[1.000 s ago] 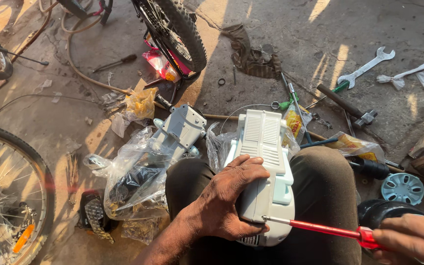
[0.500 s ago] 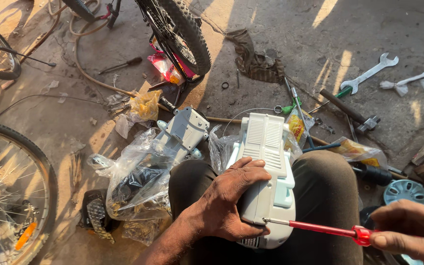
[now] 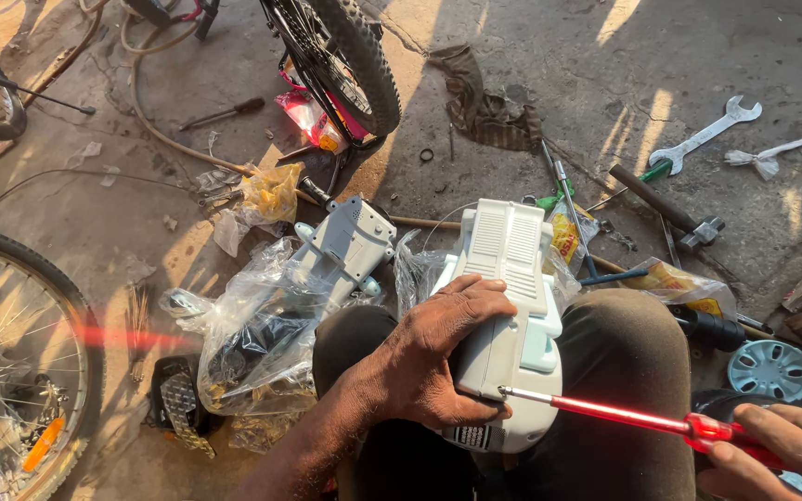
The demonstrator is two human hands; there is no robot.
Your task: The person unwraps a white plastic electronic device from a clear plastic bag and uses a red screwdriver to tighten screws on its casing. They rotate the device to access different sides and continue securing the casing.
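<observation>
The left hand (image 3: 433,357) clamps a white plastic housing (image 3: 510,315) flat on the lap, while the right hand (image 3: 777,450) grips a red-handled screwdriver (image 3: 642,422) with its tip seated at the housing's lower edge; the housing appears still closed, so the fastener work seems unfinished. A dark label strip (image 3: 472,436) sits on the housing's near end. Clear plastic bags (image 3: 252,339) lie beside the left knee, with yellow packets (image 3: 563,237) on the floor beyond.

White ribbed plastic housing (image 3: 508,306) with pale green clip; red translucent screwdriver (image 3: 642,422); yellow wrappers (image 3: 271,190); silver wrench (image 3: 705,136); grey floor (image 3: 531,46).
</observation>
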